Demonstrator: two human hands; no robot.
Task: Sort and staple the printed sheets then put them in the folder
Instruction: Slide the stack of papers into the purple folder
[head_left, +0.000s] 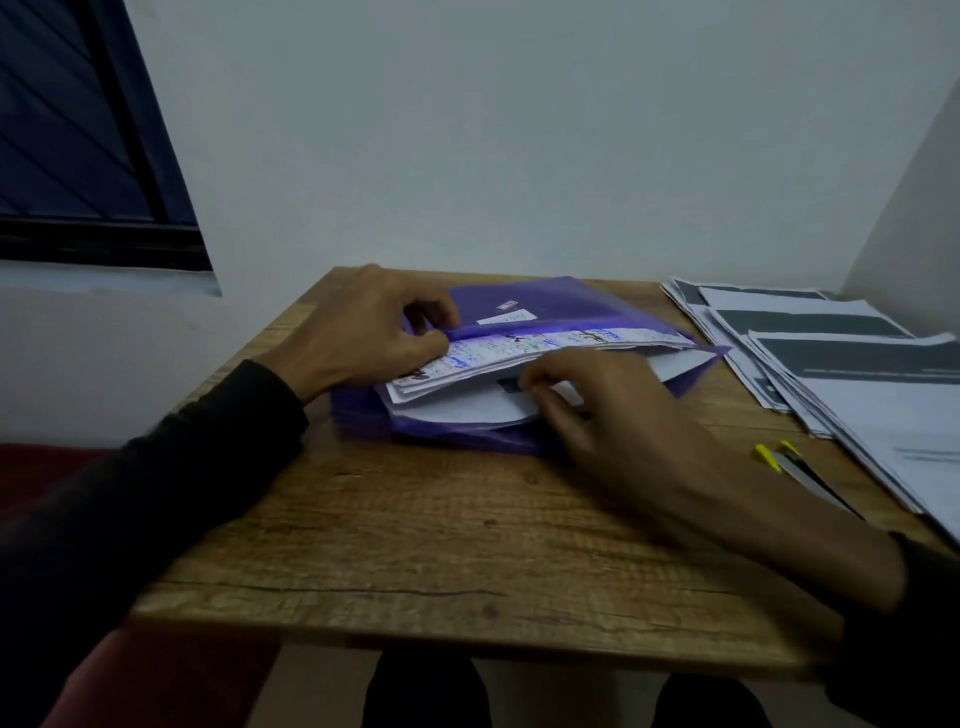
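Note:
A purple plastic folder (540, 304) lies at the back middle of the wooden table (415, 545). My left hand (363, 327) pinches its upper flap at the left and lifts it, together with a wad of handwritten pages (519, 348). My right hand (597, 410) grips a white printed sheet (467, 405) lying under those pages, inside the folder's mouth. Fanned piles of printed sheets (831, 364) with dark bands lie on the right. A stapler (800, 470), grey with yellow ends, rests beside those piles.
A white wall stands right behind the table. A dark window (78, 130) is at the upper left. The table's front edge is near my knees. Bare wood shows in front of the folder.

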